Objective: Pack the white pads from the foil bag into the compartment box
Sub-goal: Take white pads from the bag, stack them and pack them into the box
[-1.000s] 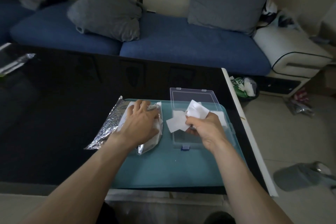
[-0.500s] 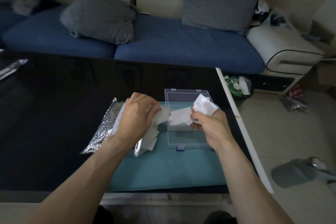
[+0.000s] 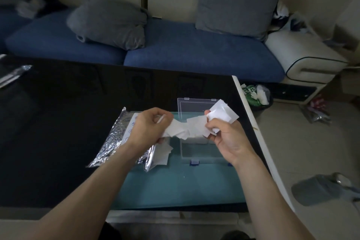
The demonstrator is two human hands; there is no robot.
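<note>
Pads hung bunched between my hands above the worktop and open box. My left hand gripped one end and my right hand pinched the other. I judged loose pads could slip out beside the foil bag, missing the compartments.

Crinkled shiny foil bag, clear plastic compartment box, glossy black table

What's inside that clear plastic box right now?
The near part of the clear box looks empty. White pads held above by both hands hide its middle, so anything there is covered.
</note>
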